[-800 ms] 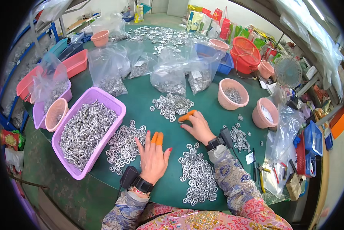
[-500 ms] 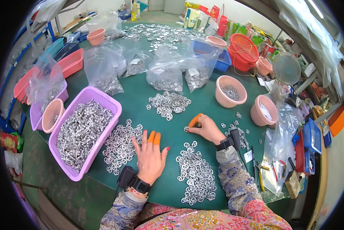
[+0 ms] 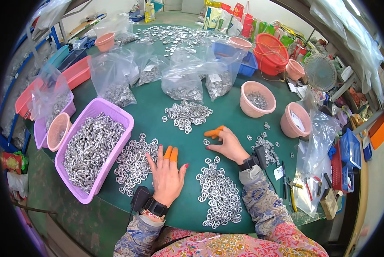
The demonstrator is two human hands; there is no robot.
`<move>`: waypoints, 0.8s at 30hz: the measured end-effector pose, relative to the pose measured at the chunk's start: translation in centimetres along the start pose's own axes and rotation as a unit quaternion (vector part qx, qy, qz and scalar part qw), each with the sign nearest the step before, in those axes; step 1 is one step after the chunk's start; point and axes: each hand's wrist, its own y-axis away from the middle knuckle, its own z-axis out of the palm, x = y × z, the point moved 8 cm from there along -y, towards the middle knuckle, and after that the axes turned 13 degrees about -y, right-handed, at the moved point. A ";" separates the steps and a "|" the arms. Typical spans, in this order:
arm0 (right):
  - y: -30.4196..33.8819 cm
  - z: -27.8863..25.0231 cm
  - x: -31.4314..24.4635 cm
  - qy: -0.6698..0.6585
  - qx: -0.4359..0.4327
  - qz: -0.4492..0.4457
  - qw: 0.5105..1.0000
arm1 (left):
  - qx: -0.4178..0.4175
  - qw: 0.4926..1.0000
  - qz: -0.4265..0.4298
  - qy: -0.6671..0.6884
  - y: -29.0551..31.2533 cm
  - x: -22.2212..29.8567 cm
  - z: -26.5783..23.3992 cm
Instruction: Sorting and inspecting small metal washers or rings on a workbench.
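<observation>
Green table (image 3: 147, 113): stretches across the workroom, strewn with small metal parts and containers.
Left hand (image 3: 166, 180): lies palm down with fingers spread wide, orange finger covers (image 3: 174, 154) on two of them.
Right hand (image 3: 231, 147): hovers low over the table or touches it, cannot tell which; thumb and covered forefinger parted by a narrow gap.
Single ring (image 3: 206, 141): lies at the mouth of that gap, just beside the tips; too small to tell any contact.
Left ring pile (image 3: 134, 169): spreads beside the left hand, between it and the purple basket.
Near ring pile (image 3: 220, 195): sits between the forearms, close to the body.
Far ring pile (image 3: 187, 115): rests beyond both hands, before the clear bags (image 3: 181, 81).
Small scatter (image 3: 267, 150): lies to the right of the right hand.
Purple basket (image 3: 84, 196): stands at far left, filled with slim silver pieces.
Peach tub (image 3: 253, 111): stands beyond the small scatter, with metal bits inside.
Pliers (image 3: 292, 198): lie at the right, near a clear plastic sheet (image 3: 306, 195).
</observation>
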 end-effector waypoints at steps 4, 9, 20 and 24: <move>0.3 -0.2 0.1 -0.008 0.014 0.013 1.000 | 0.004 1.000 -0.001 -0.004 0.1 0.0 -0.2; 0.6 0.0 -1.3 0.066 0.063 -0.112 0.989 | 0.009 1.000 0.003 -0.001 -0.1 0.2 -0.4; 2.8 0.5 -2.4 -0.363 -0.004 0.090 0.928 | 0.006 1.000 0.003 -0.003 0.0 0.2 -0.2; 3.6 0.2 -3.0 -0.372 -0.015 0.086 0.924 | 0.000 1.000 0.000 0.000 -0.1 0.2 -0.3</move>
